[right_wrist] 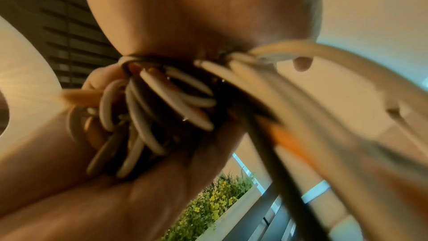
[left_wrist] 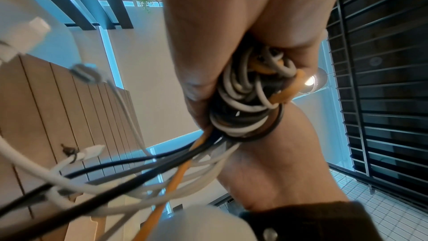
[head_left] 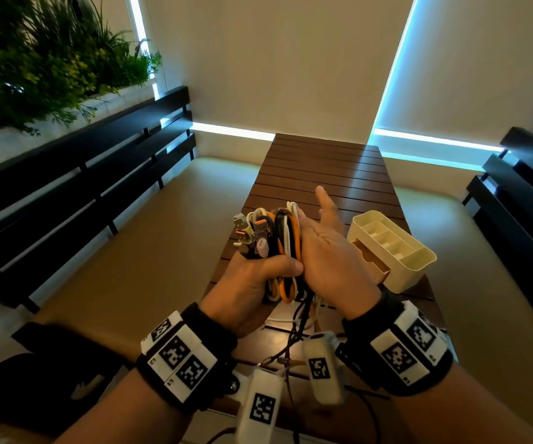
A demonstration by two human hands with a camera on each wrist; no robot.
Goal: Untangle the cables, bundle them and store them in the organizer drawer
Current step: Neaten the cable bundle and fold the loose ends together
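Note:
My left hand (head_left: pixel 258 277) grips a coiled bundle of white, orange and black cables (head_left: pixel 282 248) above the table's near end, thumb across its front. USB plugs (head_left: pixel 252 232) stick out at the bundle's top left. My right hand (head_left: pixel 329 248) lies flat against the bundle's right side, index finger straight and pointing forward. In the left wrist view a thin dark loop (left_wrist: pixel 276 124) runs round the coil (left_wrist: pixel 241 102). Loose cable tails (head_left: pixel 300 318) hang from the bundle to the table. The cream organizer (head_left: pixel 419 264) stands to the right, its drawer (head_left: pixel 371 261) pulled out.
The brown slatted table (head_left: pixel 322 168) stretches away ahead of my hands. Dark slatted benches stand at the left (head_left: pixel 82 174) and right (head_left: pixel 521 193). A planter of green plants (head_left: pixel 50 52) sits behind the left bench.

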